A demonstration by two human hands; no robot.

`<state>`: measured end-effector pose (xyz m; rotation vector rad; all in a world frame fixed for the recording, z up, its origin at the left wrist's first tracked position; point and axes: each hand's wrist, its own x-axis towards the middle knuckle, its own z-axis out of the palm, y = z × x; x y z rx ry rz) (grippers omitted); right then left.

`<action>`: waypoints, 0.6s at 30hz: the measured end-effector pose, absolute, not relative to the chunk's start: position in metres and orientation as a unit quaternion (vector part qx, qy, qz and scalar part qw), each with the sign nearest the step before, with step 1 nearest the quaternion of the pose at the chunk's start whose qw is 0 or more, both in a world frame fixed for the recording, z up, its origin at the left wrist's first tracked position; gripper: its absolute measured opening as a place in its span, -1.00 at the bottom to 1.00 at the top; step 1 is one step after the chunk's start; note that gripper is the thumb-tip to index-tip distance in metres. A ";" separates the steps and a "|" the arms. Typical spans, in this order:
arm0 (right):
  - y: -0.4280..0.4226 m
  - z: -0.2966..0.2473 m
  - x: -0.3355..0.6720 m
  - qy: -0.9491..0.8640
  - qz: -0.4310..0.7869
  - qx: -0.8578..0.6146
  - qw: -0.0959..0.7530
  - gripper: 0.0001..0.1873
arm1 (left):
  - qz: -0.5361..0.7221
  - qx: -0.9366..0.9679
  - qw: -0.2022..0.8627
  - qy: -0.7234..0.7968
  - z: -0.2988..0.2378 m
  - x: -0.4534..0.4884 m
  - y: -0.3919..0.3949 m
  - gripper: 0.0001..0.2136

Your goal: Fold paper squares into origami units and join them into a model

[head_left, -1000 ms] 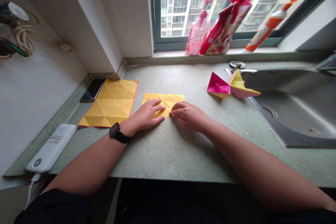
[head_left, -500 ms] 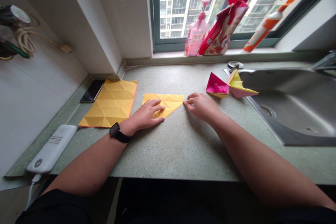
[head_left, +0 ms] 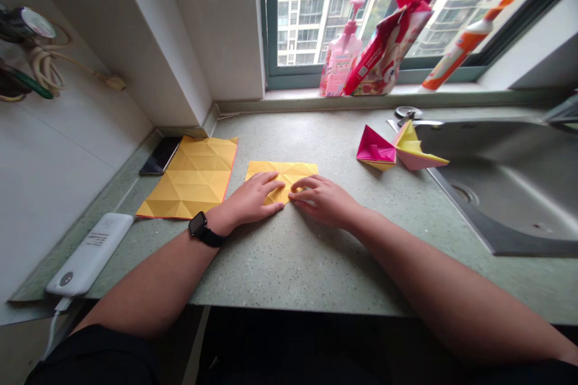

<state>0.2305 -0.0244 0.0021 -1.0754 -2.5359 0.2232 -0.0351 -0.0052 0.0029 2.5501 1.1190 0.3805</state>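
Note:
A small creased sheet of yellow origami paper (head_left: 283, 169) lies on the counter with a slanted lower right edge. My left hand (head_left: 257, 195), wearing a black watch at the wrist, rests on its left part with fingers spread. My right hand (head_left: 323, 200) is on the paper's lower right edge, thumb and fingertips close together against it; whether they pinch the paper or just press it is hard to make out. Left of my hands lies a larger creased yellow sheet (head_left: 189, 174) with a red underside edge.
Two folded paper pieces, a magenta one (head_left: 376, 147) and a yellow-pink one (head_left: 415, 150), stand near the steel sink (head_left: 506, 174). A phone (head_left: 160, 155) and a white power bank (head_left: 90, 254) lie at left. A pink pump bottle (head_left: 339, 63) stands on the sill.
My right hand has moved left and slightly down, from the paper's right corner along its slanted edge to near my left hand. My left hand stays in place.

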 end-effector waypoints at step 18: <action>0.003 -0.005 0.264 -0.857 0.080 -0.471 0.195 -0.94 | 0.151 0.917 0.109 0.352 0.019 -0.042 -0.012 -0.55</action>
